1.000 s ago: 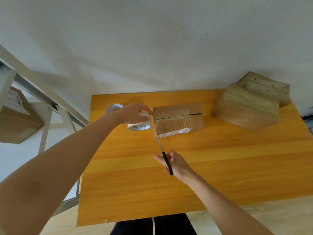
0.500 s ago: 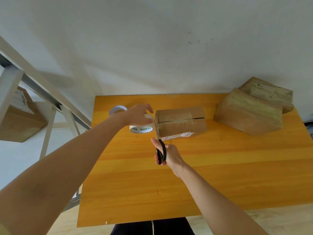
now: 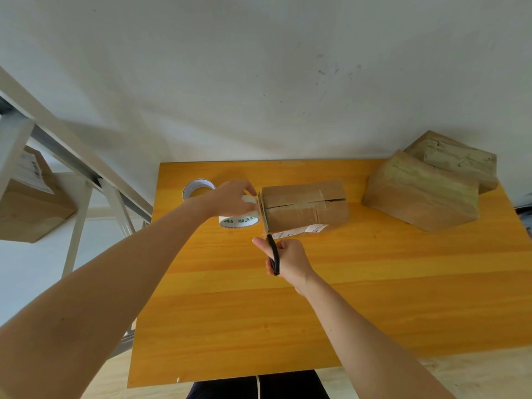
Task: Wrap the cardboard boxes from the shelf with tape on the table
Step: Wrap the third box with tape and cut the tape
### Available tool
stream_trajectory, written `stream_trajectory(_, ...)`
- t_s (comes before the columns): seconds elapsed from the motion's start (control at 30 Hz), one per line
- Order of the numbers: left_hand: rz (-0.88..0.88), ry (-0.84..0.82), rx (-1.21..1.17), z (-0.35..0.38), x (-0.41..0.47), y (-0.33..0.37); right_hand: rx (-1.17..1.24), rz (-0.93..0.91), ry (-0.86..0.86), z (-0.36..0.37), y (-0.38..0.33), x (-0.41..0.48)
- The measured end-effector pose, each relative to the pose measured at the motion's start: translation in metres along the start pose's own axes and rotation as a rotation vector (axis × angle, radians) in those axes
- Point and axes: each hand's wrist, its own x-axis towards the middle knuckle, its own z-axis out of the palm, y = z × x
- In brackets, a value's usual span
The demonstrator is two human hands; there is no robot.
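The cardboard box (image 3: 305,205) lies on the yellow wooden table (image 3: 316,312), a little toward 12 o'clock from the table's middle. Its long axis runs from 9 o'clock to 3 o'clock, the seam of its top flaps follows the same line, and a white label hangs from its near edge. The left hand (image 3: 230,198) is at 9 o'clock of the box; its fingers curl round a white tape roll (image 3: 239,221) with green print, which is just beside the box's left end. The right hand (image 3: 288,259) is at 6 o'clock of that end and grips the black handles of the scissors (image 3: 273,251). The scissors point to 12 o'clock, and their blades go up along the left end of the box, between box and roll. I cannot tell if the blades are apart. A second tape roll (image 3: 198,189) lies at 10 o'clock of the first one. At 2 o'clock of the table stand two wrapped boxes: the nearer (image 3: 420,191) touches the farther (image 3: 457,159). At 9 o'clock, off the table, a white shelf (image 3: 72,156) carries another box (image 3: 31,203).
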Motion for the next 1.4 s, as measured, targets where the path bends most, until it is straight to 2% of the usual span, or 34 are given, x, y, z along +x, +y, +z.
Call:
stream_trajectory(0.27, 0.035, -0.011, 0.030, -0.007, -0.004, 0.002, -0.046, -0.041, 0.006, -0.004, 0.001, 0.004)
stream_trajectory(0.43, 0.040, 0.015, 0.074, -0.007, -0.007, 0.001, -0.163, -0.026, 0.001, -0.007, 0.000, 0.005)
stream_trajectory(0.63, 0.052, 0.038, 0.121, -0.008, -0.008, -0.003, -0.059, -0.033, -0.003, 0.000, 0.000, 0.003)
stream_trajectory(0.8, 0.060, 0.038, 0.148, -0.008, -0.009, -0.010, -0.087, -0.070, 0.013, 0.004, 0.003, 0.002)
stream_trajectory(1.03, -0.002, -0.045, 0.238, 0.001, -0.019, -0.037, -0.204, 0.026, -0.023, 0.009, 0.020, 0.004)
stream_trajectory(1.13, -0.019, -0.054, 0.272, 0.009, -0.026, -0.056, -0.388, 0.039, -0.023, 0.001, 0.035, 0.002)
stream_trajectory(1.2, -0.031, -0.063, 0.312, 0.018, -0.030, -0.065, -0.594, 0.032, 0.003, -0.003, 0.048, 0.000)
stream_trajectory(1.3, -0.063, -0.072, 0.409, 0.036, -0.036, -0.075, -1.032, -0.099, 0.124, -0.006, 0.069, -0.002)
stream_trajectory(1.4, -0.075, -0.060, 0.482, 0.052, -0.039, -0.083, -1.228, -0.183, 0.132, -0.010, 0.086, -0.002)
